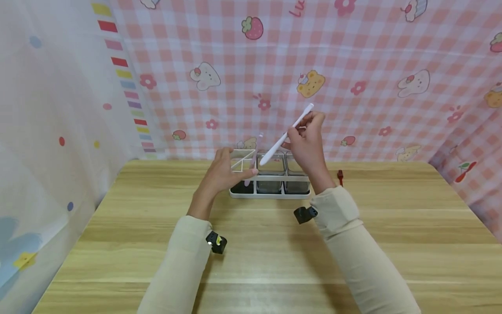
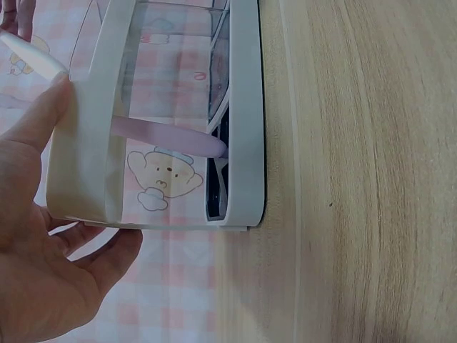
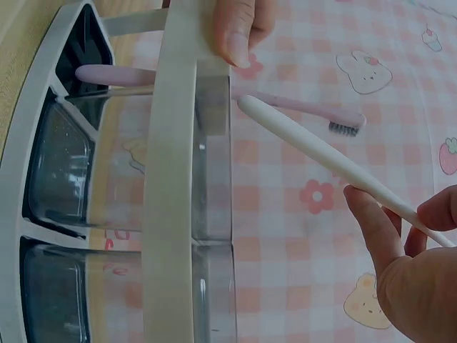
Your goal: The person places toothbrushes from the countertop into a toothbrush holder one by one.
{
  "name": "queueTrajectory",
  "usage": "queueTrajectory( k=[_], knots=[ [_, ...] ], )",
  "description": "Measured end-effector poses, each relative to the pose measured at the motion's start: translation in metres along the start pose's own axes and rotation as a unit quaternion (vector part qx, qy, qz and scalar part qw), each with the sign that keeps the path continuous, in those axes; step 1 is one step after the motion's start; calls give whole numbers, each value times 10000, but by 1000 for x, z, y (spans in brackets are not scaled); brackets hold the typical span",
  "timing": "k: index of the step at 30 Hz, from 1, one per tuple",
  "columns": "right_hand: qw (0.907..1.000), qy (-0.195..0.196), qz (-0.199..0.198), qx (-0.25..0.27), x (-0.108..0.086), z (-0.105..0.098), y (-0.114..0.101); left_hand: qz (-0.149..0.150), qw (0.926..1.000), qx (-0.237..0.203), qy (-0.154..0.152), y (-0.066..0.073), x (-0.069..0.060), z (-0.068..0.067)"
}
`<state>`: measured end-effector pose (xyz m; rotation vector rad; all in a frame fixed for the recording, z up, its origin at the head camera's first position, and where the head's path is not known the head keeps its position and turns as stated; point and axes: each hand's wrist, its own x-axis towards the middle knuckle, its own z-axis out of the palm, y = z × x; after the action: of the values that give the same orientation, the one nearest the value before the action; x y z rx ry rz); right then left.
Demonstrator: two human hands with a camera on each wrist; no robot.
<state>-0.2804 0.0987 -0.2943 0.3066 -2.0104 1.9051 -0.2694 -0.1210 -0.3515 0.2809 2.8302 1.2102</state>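
A little red fork (image 1: 340, 175) sits near the back edge of the wood-grain bench (image 1: 255, 270), its lower end hidden from me. Behind that I've got a pink checked cloth (image 1: 235, 107) covered in strawberries, flowers and cartoon bears. On my left there's a pale sheet (image 1: 47, 104) with coloured dots, plus a column of bright blocks (image 1: 127, 85) where the two meet.

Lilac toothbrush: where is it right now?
In the head view, the lilac toothbrush leans in the left-end compartment of the white-framed holder, beside the left hand.
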Motion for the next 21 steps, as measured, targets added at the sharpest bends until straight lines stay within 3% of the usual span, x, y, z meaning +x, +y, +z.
queueTrajectory(
  k=[21],
  knots=[
    [9992,-195,-155,-322,-4,17,-2,20,10000,-24,73,0,1,1]
  ],
)
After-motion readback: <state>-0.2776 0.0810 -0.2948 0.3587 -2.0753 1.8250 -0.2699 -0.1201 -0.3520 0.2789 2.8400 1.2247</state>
